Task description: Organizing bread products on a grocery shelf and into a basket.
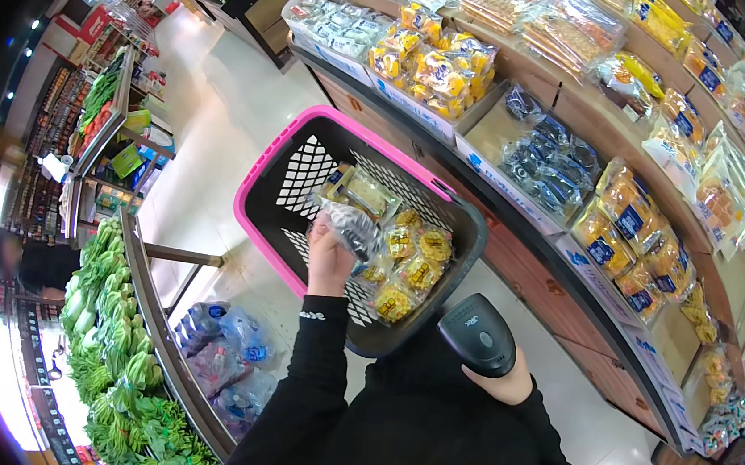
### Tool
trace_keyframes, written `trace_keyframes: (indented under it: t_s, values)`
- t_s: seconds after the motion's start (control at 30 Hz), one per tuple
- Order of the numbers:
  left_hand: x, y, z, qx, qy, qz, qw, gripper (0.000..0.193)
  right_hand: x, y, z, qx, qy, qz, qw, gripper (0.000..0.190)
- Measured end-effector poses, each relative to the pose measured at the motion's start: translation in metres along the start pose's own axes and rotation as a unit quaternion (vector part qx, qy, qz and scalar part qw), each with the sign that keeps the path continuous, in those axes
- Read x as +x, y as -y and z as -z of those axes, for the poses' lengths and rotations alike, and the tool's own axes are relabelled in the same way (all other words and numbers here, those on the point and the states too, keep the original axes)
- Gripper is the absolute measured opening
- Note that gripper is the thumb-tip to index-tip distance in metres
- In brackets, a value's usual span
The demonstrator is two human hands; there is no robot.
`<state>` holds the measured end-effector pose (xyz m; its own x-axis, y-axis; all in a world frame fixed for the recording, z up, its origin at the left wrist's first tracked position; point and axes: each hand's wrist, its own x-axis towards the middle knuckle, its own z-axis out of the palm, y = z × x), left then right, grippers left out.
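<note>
My left hand (330, 265) reaches into a black shopping basket with a pink handle (381, 143) and grips a clear plastic packet with dark contents (354, 232). Inside the basket, wrapped round yellow snacks (419, 267) fill the near right side. Beyond my fingers lie a few pale wrapped packets (369, 195), partly covered by the one in my hand. Outside the basket's near right corner, my right hand (511, 386) holds a black handheld barcode scanner (478, 333), which hides most of my fingers.
A curved display shelf (532, 248) runs along the right, with dark wrapped packets (547, 162), yellow packets (445, 71) and bagged bread (641, 231). Leafy greens (124, 370) line a stand at left. Plastic-wrapped bottles (226, 359) sit on the floor beside it. A person (46, 268) is at far left.
</note>
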<state>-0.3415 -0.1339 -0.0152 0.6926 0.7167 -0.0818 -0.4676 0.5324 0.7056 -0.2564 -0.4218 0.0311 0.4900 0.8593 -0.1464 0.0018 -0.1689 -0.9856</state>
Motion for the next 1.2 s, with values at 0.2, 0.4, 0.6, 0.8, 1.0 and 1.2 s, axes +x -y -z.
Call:
trace_keyframes:
  t_s: [0.2, 0.4, 0.6, 0.8, 1.0, 1.2]
  values:
    - [-0.029, 0.033, -0.058, -0.093, 0.121, 0.063, 0.986, 0.012, -0.036, -0.011, 0.022, 0.017, -0.003, -0.007, 1.000, 0.042]
    - [-0.043, 0.077, -0.094, -0.241, 0.308, 0.209, 0.896, 0.013, -0.067, -0.007, 0.040, 0.018, -0.006, 0.057, 0.998, 0.041]
    - [-0.061, 0.114, -0.134, -0.283, 0.356, 0.235, 0.859, 0.015, -0.085, 0.002, 0.055, 0.062, 0.033, 0.072, 0.995, 0.039]
    - [-0.064, 0.128, -0.149, -0.259, 0.416, 0.256, 0.833, 0.021, -0.093, -0.002, 0.066, 0.056, 0.057, 0.091, 0.993, 0.036]
    - [-0.063, 0.134, -0.151, -0.205, 0.413, 0.238, 0.855, 0.021, -0.085, -0.002, 0.068, 0.074, 0.059, 0.110, 0.989, 0.041]
    - [-0.041, 0.121, -0.161, 0.049, 0.261, 0.210, 0.941, 0.007, -0.077, -0.016, 0.081, 0.033, -0.021, 0.059, 0.997, 0.045]
